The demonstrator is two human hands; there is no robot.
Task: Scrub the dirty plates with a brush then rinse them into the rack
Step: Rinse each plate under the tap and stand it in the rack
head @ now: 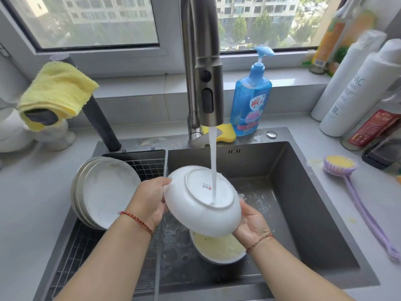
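Note:
I hold a white plate (195, 211) upside down over the sink, its underside facing me. Water runs from the tap (208, 83) onto its base ring. My left hand (149, 200) grips the plate's left rim and my right hand (251, 222) grips its lower right rim. Beneath it, a dirty plate (219, 249) with yellowish residue lies on the sink floor. Several clean plates (106, 192) lean upright in the wire rack (76, 246) on the left. The purple long-handled brush (351, 185) with yellow bristles lies on the counter to the right.
A blue soap bottle (249, 101) and a yellow sponge (226, 134) stand behind the sink (303, 192). A yellow cloth (56, 90) hangs on a dark spout at the left. Several bottles (355, 92) crowd the right counter under the window.

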